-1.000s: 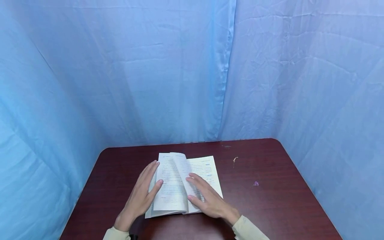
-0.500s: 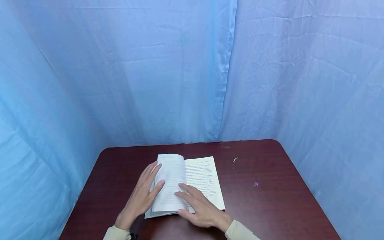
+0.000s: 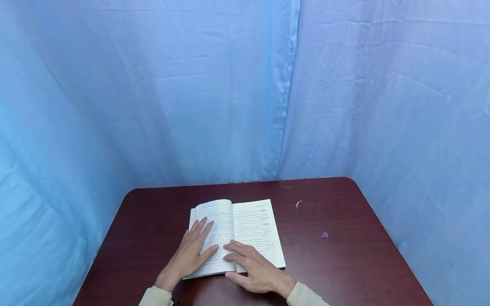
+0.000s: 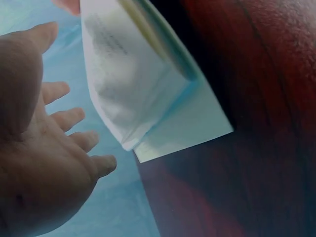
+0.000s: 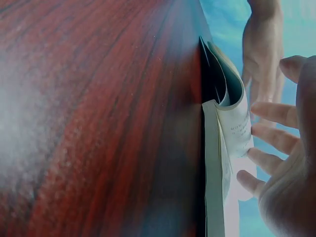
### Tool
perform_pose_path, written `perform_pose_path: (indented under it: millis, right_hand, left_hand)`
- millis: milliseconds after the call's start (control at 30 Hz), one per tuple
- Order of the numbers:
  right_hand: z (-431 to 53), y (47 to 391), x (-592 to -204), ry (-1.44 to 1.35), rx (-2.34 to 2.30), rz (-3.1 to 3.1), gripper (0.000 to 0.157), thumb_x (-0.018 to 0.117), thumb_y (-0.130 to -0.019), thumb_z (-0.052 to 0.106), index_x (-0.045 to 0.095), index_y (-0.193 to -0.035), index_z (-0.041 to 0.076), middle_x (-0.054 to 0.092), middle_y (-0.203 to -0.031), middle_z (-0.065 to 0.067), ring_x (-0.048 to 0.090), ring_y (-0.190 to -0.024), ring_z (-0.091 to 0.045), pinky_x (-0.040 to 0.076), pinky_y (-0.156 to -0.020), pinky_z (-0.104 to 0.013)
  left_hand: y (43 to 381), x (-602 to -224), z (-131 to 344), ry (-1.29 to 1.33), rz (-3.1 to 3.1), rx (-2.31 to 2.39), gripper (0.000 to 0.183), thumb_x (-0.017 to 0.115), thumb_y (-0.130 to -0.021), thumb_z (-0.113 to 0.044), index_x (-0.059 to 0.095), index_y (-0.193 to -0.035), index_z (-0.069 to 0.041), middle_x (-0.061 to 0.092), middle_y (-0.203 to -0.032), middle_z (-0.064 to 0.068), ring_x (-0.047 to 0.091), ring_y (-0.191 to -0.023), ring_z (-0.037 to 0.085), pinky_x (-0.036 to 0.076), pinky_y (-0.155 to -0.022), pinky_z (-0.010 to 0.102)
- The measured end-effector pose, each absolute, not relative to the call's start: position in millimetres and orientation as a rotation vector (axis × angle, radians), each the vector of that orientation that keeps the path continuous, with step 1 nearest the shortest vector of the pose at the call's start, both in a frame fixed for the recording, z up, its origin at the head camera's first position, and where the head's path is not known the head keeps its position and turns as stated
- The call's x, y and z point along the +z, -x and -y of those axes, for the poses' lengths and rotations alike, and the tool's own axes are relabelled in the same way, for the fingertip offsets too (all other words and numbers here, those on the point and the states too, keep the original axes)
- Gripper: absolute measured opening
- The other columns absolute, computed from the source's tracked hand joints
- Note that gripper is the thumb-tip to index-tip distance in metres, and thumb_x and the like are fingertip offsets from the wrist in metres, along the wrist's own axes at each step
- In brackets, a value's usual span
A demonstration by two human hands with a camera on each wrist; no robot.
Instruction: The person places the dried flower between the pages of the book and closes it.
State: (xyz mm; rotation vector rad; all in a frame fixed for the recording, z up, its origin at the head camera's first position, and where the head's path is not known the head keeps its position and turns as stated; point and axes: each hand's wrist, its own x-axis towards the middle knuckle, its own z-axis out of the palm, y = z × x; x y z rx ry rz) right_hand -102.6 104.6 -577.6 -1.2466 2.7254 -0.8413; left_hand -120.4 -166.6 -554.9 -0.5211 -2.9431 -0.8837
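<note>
Both hands are over the book with fingers spread and relaxed, nothing gripped or pinched, and the two hands are just beside each other without meeting. The left hand (image 3: 189,255) is over the outer part of the book's left-hand page (image 3: 218,223), thumb angled toward the gutter. The right hand (image 3: 254,267) comes in across the near edge, fingertips just past the gutter over that same page; honestly can't tell whether either hand is touching paper or hovering. The book (image 3: 252,229) itself lies open and face up under and beyond the hands. Its gutter runs pretty much straight away from the person, far end leaning slightly left, and the long sides of the pages go that way too, with the headers at the far end. From the right wrist you can see the left-hand pages bulging up in a curve, while the right-hand side lies flatter. Pale sleeves (image 3: 306,296) sit on the near side of the book. Under it is a dark reddish table (image 3: 337,272), with a small purple mark (image 3: 324,234) off to the book's right and a pale yellowish mark (image 3: 298,205) farther back on that side. Blue curtains (image 3: 222,106) hang behind the book and off to both sides.
</note>
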Motion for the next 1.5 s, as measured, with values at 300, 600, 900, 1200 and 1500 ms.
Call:
perform_pose_path:
  millis: [300,600,900,1200,1500]
  right_hand:
    - [-109.1,103.5,-572.2,1.225,-0.896,-2.726,0.047,0.061,-0.116,0.046,0.073,-0.148,0.014,0.062,-0.168,0.000,0.054,-0.162,-0.028,0.048,-0.130,-0.053]
    - [-126.1,111.7,-571.5,1.235,-0.995,-2.823,0.041,0.071,-0.112,0.036,0.074,-0.144,0.011,0.068,-0.159,-0.007,0.061,-0.153,-0.032,0.053,-0.124,-0.053]
    - [-166.6,122.6,-572.1,1.066,-1.026,-2.960,0.042,0.081,-0.104,0.024,0.074,-0.142,0.007,0.069,-0.156,-0.012,0.062,-0.149,-0.038,0.052,-0.123,-0.060]
    - [-208.4,140.1,-572.8,0.847,-1.019,-3.152,0.042,0.087,-0.098,0.016,0.076,-0.136,0.002,0.072,-0.149,-0.018,0.064,-0.145,-0.046,0.052,-0.120,-0.065]
    - [-239.4,158.3,-571.0,0.564,-1.034,-3.233,0.046,0.087,-0.099,0.014,0.073,-0.139,-0.003,0.069,-0.151,-0.024,0.060,-0.146,-0.049,0.050,-0.118,-0.071]
  left_hand:
    - [117.4,-564.2,169.9,0.475,3.075,-0.942,0.077,0.067,-0.112,-0.047,0.045,-0.173,-0.006,0.036,-0.183,0.024,0.029,-0.172,0.054,0.023,-0.134,0.083]
    - [113.9,-567.0,172.5,0.445,3.127,-0.985,0.078,0.067,-0.111,-0.050,0.046,-0.173,-0.008,0.035,-0.184,0.023,0.025,-0.172,0.056,0.020,-0.132,0.086]
    - [115.1,-569.7,174.8,0.409,3.170,-0.999,0.084,0.070,-0.109,-0.053,0.043,-0.174,-0.009,0.032,-0.186,0.023,0.021,-0.173,0.058,0.017,-0.132,0.088]
    - [112.1,-566.7,177.7,0.402,3.184,-1.010,0.085,0.072,-0.107,-0.053,0.044,-0.174,-0.009,0.033,-0.185,0.024,0.022,-0.172,0.060,0.018,-0.131,0.088]
    - [114.5,-586.1,181.9,0.436,3.084,-1.066,0.086,0.075,-0.104,-0.055,0.048,-0.172,-0.011,0.038,-0.181,0.027,0.026,-0.168,0.065,0.019,-0.125,0.093]
